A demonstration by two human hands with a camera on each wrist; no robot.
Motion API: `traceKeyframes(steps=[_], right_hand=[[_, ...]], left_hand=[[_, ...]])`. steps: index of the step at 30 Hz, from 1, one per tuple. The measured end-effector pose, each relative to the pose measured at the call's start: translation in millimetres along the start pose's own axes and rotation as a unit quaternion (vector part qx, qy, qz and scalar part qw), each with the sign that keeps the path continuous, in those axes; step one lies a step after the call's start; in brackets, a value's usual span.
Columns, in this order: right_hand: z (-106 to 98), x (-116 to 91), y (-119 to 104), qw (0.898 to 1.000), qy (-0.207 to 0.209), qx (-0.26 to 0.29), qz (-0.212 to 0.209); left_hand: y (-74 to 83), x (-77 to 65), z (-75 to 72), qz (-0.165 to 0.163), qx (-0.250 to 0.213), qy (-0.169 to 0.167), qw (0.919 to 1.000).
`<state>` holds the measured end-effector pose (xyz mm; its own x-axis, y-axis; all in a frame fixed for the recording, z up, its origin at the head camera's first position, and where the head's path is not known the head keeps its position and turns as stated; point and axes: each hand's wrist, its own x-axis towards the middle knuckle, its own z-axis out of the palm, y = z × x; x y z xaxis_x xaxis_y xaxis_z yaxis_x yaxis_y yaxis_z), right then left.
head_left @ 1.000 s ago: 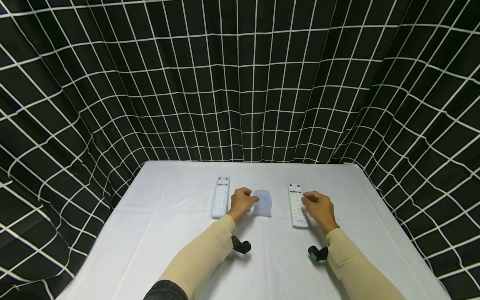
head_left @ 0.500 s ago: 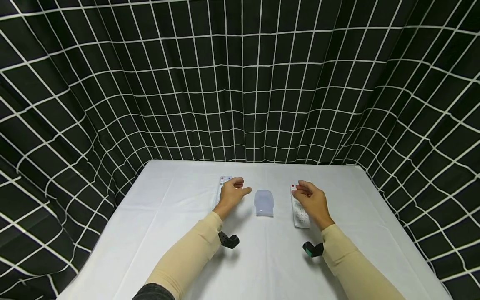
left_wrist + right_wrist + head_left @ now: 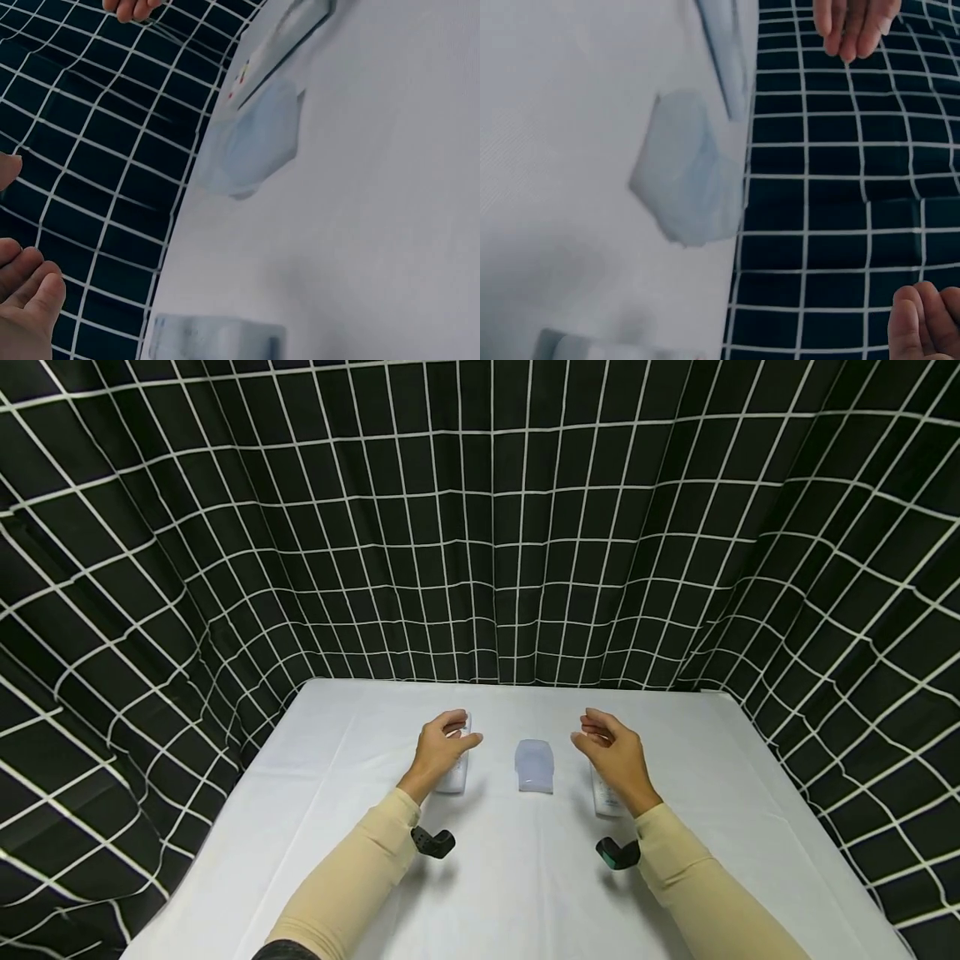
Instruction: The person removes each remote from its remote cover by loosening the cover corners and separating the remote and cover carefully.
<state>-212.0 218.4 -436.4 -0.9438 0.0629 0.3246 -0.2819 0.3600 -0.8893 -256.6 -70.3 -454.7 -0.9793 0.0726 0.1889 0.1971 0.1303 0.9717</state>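
My left hand (image 3: 441, 747) hovers with loosely bent fingers over the left remote control (image 3: 453, 779), hiding most of it. Over the right remote control (image 3: 606, 797) hangs my right hand (image 3: 617, 758), fingers bent and thumb apart from them, holding nothing. Between the two remotes a flat, translucent bluish piece (image 3: 535, 767) lies on the table; its exact kind is unclear. The left wrist view has this bluish piece (image 3: 262, 139) beside the right remote (image 3: 281, 49), which shows coloured buttons. In the right wrist view my right hand's fingers (image 3: 907, 330) appear at the lower right corner.
A white cloth covers the table (image 3: 510, 877). Black curtains with a white grid (image 3: 495, 527) surround its back and sides. Each wrist carries a small black device, one on the left (image 3: 433, 842) and one on the right (image 3: 618, 853).
My left hand has moved left from beside the bluish piece to above the left remote. My right hand has risen and shifted slightly left, covering the right remote's top. The remotes and piece lie in place.
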Motion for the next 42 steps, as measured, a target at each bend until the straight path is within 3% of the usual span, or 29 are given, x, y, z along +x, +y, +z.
traceKeyframes(steps=[9, 16, 24, 30, 42], right_hand=[[9.0, 0.9, -28.1, 0.998, -0.016, 0.023, -0.049], [17.6, -4.5, -59.0, 0.997, -0.030, 0.043, -0.048], [32.3, -3.4, -64.9, 0.995, -0.035, 0.063, -0.063], [43.1, -2.4, -64.6, 0.994, -0.045, 0.075, -0.065], [67.6, -4.7, -65.6, 0.994, -0.063, 0.060, -0.059]], left_hand=[[8.6, -1.4, -15.8, 0.022, -0.017, 0.010, 0.9996], [8.2, -5.6, -27.3, 0.020, -0.022, 0.013, 0.9995], [4.2, -8.8, -42.3, 0.038, -0.032, 0.025, 0.9985], [5.0, -13.0, -50.0, 0.033, -0.033, 0.026, 0.9986], [-18.5, -25.8, -71.4, 0.010, -0.039, 0.053, 0.9978]])
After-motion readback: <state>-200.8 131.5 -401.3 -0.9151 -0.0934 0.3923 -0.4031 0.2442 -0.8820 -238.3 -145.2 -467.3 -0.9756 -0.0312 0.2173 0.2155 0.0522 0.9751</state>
